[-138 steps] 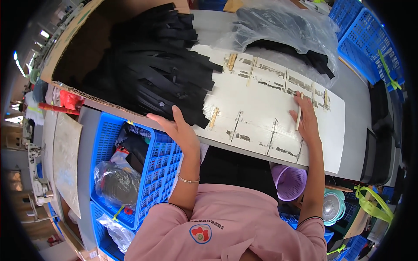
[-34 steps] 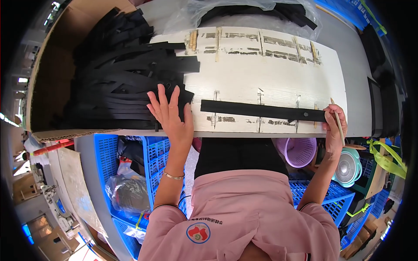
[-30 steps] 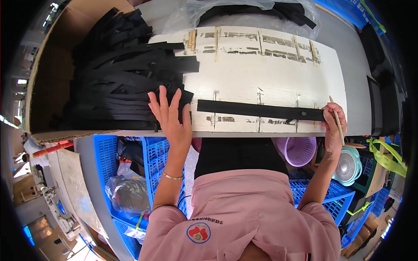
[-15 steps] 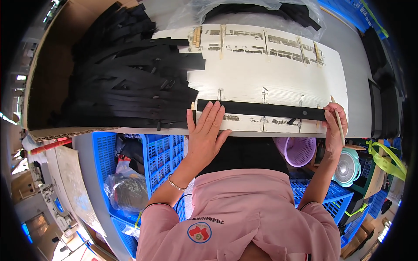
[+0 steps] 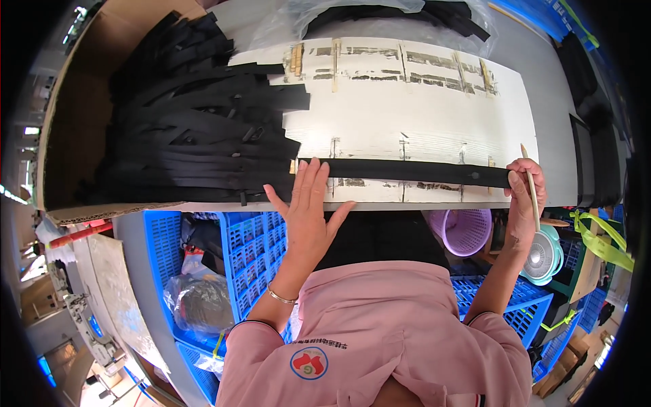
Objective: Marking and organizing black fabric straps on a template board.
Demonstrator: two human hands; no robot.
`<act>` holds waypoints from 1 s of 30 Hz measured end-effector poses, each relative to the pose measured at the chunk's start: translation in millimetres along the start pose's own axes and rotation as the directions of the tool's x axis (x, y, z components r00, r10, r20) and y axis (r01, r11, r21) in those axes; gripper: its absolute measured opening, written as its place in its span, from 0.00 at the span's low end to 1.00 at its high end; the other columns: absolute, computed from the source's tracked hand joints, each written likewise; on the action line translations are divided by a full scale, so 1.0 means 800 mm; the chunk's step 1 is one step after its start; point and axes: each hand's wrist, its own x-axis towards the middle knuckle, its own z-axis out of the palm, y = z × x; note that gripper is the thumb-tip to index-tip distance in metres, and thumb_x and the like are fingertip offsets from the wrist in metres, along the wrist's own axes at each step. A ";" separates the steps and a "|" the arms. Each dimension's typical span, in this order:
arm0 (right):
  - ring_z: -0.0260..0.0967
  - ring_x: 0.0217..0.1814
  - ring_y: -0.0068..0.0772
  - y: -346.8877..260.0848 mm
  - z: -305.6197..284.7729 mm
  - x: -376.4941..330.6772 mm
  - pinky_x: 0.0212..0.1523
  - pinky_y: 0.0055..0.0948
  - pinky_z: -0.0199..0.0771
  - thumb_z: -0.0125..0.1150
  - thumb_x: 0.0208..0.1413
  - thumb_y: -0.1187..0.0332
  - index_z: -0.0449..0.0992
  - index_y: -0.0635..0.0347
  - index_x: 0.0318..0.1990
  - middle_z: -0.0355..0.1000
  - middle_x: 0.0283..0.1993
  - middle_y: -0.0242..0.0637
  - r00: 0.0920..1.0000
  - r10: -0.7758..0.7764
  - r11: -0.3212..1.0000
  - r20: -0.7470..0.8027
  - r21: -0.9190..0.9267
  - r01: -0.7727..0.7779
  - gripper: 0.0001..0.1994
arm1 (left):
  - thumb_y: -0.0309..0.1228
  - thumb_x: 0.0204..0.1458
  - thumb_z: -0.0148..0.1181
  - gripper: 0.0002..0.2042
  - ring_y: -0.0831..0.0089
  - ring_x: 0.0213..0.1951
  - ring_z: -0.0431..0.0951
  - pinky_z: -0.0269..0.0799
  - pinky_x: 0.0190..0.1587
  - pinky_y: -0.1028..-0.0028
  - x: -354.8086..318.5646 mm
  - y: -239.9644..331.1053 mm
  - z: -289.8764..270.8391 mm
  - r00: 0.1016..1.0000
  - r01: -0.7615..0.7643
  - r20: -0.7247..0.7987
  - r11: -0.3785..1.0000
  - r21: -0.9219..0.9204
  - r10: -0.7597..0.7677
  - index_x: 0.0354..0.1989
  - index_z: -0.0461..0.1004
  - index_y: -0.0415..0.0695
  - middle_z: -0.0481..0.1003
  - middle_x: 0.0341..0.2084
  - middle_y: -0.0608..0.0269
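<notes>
On the white board (image 5: 420, 102), left hand (image 5: 308, 207) presses the black strap (image 5: 407, 172) flat-fingered; right hand (image 5: 523, 197) grips a brush (image 5: 531, 186).

Workroom seen from above. A grey worktable (image 5: 542, 88) spans the upper field, carrying a stained white board (image 5: 434, 115) and, at left, an open cardboard box (image 5: 74, 136). Below the table edge stand blue plastic crates (image 5: 244, 237), a lilac basket (image 5: 468, 230) and a small pale-green fan (image 5: 542, 254). More blue crates (image 5: 542, 17) sit at upper right. Bright daylight falls evenly; a grey floor (image 5: 129, 298) shows at lower left.
</notes>
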 end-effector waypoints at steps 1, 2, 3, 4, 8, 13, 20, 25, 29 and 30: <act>0.70 0.39 0.16 -0.001 0.003 -0.002 0.34 0.17 0.67 0.65 0.60 0.80 0.80 0.57 0.52 0.78 0.42 0.31 1.000 0.009 1.000 -0.009 -0.028 -0.009 0.14 | 0.46 0.55 0.70 0.35 0.60 0.76 0.57 0.18 0.72 0.36 0.000 -0.003 0.001 1.000 0.015 -0.009 1.000 -0.001 -0.015 0.71 0.67 0.48 0.63 0.72 0.58; 0.71 0.39 0.16 -0.001 0.003 -0.006 0.34 0.17 0.68 0.65 0.59 0.80 0.80 0.58 0.51 0.79 0.41 0.31 0.999 0.016 0.998 -0.030 -0.066 -0.018 0.14 | 0.46 0.55 0.70 0.36 0.60 0.75 0.57 0.17 0.72 0.37 0.001 -0.005 0.005 1.000 0.021 -0.012 1.000 -0.013 -0.021 0.71 0.66 0.48 0.63 0.72 0.58; 0.72 0.38 0.17 0.001 0.002 -0.009 0.35 0.18 0.69 0.64 0.58 0.81 0.80 0.59 0.51 0.79 0.41 0.32 0.997 0.036 0.997 -0.068 -0.065 -0.041 0.14 | 0.48 0.54 0.71 0.38 0.60 0.74 0.60 0.19 0.71 0.33 0.003 -0.004 0.006 1.000 0.022 -0.007 1.000 0.009 -0.022 0.71 0.65 0.45 0.64 0.71 0.58; 0.72 0.38 0.17 0.005 0.002 -0.009 0.37 0.19 0.70 0.65 0.58 0.81 0.80 0.59 0.51 0.80 0.41 0.32 0.998 0.029 0.995 -0.060 -0.095 -0.035 0.14 | 0.45 0.55 0.70 0.38 0.60 0.76 0.57 0.16 0.73 0.38 0.001 -0.004 0.004 0.999 0.037 0.023 0.999 0.026 -0.037 0.72 0.63 0.46 0.63 0.72 0.59; 0.74 0.39 0.15 0.011 0.024 -0.010 0.38 0.17 0.75 0.65 0.59 0.82 0.80 0.58 0.51 0.79 0.41 0.30 0.999 0.016 0.996 -0.039 -0.084 -0.020 0.14 | 0.47 0.55 0.70 0.39 0.58 0.76 0.57 0.18 0.73 0.36 -0.007 -0.010 0.004 0.999 0.033 -0.012 0.996 0.082 -0.032 0.73 0.61 0.45 0.62 0.73 0.60; 0.77 0.42 0.26 0.031 0.024 -0.013 0.42 0.26 0.79 0.67 0.59 0.81 0.78 0.58 0.49 0.78 0.41 0.35 0.939 -0.343 0.672 -0.030 -0.706 0.223 0.13 | 0.49 0.58 0.66 0.38 0.58 0.76 0.57 0.16 0.73 0.38 -0.006 -0.012 0.007 1.000 -0.010 -0.022 0.994 0.104 0.013 0.73 0.61 0.44 0.63 0.73 0.60; 0.78 0.46 0.30 0.038 0.018 -0.041 0.49 0.29 0.76 0.66 0.60 0.77 0.79 0.57 0.47 0.83 0.47 0.37 0.900 -0.434 0.720 -0.050 -0.620 0.313 0.09 | 0.47 0.58 0.66 0.38 0.59 0.76 0.55 0.15 0.74 0.41 -0.007 -0.010 0.010 0.999 0.001 -0.033 0.992 0.128 0.004 0.74 0.61 0.45 0.63 0.73 0.60; 0.78 0.53 0.41 0.046 0.022 -0.052 0.55 0.37 0.72 0.68 0.52 0.79 0.81 0.59 0.41 0.83 0.50 0.40 0.863 -0.440 0.413 0.247 -0.798 0.439 0.09 | 0.49 0.59 0.66 0.38 0.59 0.76 0.56 0.17 0.73 0.37 -0.006 -0.010 0.008 1.000 0.019 -0.024 0.990 0.139 -0.016 0.73 0.61 0.44 0.62 0.73 0.60; 0.77 0.52 0.39 0.044 0.021 -0.048 0.56 0.37 0.71 0.66 0.52 0.79 0.82 0.59 0.43 0.83 0.50 0.39 0.848 -0.446 0.372 0.285 -0.803 0.465 0.11 | 0.47 0.57 0.67 0.38 0.59 0.76 0.56 0.16 0.73 0.37 -0.007 -0.010 0.009 0.999 0.020 -0.029 0.993 0.120 -0.017 0.73 0.61 0.44 0.62 0.73 0.60; 0.77 0.51 0.39 0.039 0.026 -0.046 0.56 0.37 0.71 0.65 0.53 0.79 0.82 0.59 0.44 0.83 0.49 0.39 0.857 -0.440 0.383 0.268 -0.807 0.449 0.11 | 0.45 0.56 0.68 0.38 0.59 0.76 0.55 0.15 0.73 0.39 -0.007 -0.009 0.009 0.999 0.016 -0.032 0.995 0.100 -0.013 0.74 0.61 0.45 0.61 0.73 0.60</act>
